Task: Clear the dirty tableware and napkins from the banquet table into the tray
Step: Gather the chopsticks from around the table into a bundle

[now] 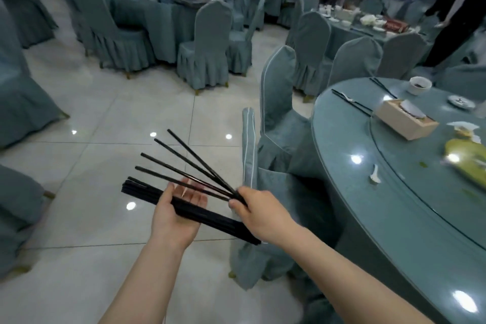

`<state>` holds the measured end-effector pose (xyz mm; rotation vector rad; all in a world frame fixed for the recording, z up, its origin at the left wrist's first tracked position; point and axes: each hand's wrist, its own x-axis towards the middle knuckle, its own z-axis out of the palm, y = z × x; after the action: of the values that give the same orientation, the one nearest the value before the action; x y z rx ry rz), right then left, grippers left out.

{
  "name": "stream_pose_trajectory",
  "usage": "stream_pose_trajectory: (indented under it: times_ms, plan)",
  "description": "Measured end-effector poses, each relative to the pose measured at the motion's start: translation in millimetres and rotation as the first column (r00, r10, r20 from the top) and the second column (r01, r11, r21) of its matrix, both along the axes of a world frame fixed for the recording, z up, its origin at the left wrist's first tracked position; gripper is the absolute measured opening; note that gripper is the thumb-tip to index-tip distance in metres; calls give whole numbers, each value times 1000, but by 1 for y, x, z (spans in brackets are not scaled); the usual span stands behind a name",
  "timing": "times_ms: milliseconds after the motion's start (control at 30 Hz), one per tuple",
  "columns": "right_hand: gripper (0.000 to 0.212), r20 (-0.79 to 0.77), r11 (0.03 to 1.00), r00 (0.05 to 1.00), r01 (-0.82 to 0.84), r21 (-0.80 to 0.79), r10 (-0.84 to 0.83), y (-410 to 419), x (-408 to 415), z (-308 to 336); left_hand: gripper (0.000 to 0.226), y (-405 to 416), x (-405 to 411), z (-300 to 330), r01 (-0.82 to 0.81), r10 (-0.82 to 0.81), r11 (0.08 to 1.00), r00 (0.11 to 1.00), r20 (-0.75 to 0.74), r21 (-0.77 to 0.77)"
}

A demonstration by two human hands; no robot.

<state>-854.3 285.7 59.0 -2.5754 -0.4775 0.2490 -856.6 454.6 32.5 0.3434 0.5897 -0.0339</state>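
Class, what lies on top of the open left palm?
A bundle of black chopsticks lies across the left hand. Its far end is hidden behind the right hand, which pinches four fanned chopsticks.

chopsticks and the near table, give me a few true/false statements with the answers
1. The right hand pinches a fan of black chopsticks at one end. True.
2. The left hand is empty. False: a bundle of black chopsticks lies across its palm.
3. A wooden tissue box sits on the near table. True.
4. The white spoon on the table stands inside the small cup. False: it lies on the glass, well apart from the cup.
5. No chopsticks are left on the table. False: dark chopsticks lie near the far rim.
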Motion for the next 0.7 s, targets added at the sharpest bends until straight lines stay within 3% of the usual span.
stream_pose_trajectory:
  times_ms: [133, 367, 533, 700]
  plan:
    - [24, -32, 998, 999, -32, -58, 30, 54, 18, 0, 33, 41, 25, 0, 27, -22, 996, 998, 56, -87]
    - [35, -23, 988, 997, -70, -140, 68, 107, 80, -6, 44, 89, 84, -10, 56, -51, 995, 996, 69, -77]
    - [41, -84, 969, 989, -138, -204, 123, 139, 160, -21, 48, 118, 161, -24, 28, -29, 999, 999, 23, 41]
    - [46, -135, 943, 970, -228, -241, 200, 168, 266, -29, 31, 144, 261, -26, 39, -38, 990, 999, -10, 138]
